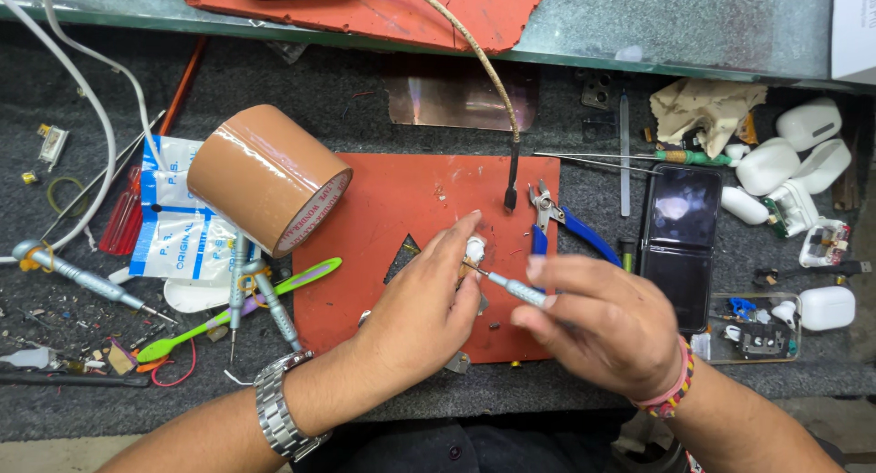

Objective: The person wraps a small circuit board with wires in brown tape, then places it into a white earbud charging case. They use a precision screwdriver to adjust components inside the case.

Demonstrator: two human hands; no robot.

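Hands meet over the middle of the red rubber work mat [401, 208] that lies on our grey felt-covered counter [347, 99]. Our left hand [424, 313] pinches a small white earbud piece [474, 249] between thumb and fingertips, holding it just above the mat. Our right hand [598, 322] is closed around a slim silver precision screwdriver [511, 286], whose fine tip touches the white piece. A steel link watch [278, 409] sits on the left wrist, and a pink and yellow braided band [675, 386] on the right.

Just beyond the hands, blue-handled cutting pliers [566, 222] lie across the right edge of the mat, beside a black-tipped soldering iron on a braided cord [512, 176]. A big roll of brown packing tape [265, 176] lies on its side at the mat's left edge, resting partly on blue and white plastic packets [173, 227]. A green toothbrush [237, 309] lies below the roll. To the right, a black folding phone [677, 245] lies open, and white earbud charging cases [776, 163] are clustered well apart from the hands.
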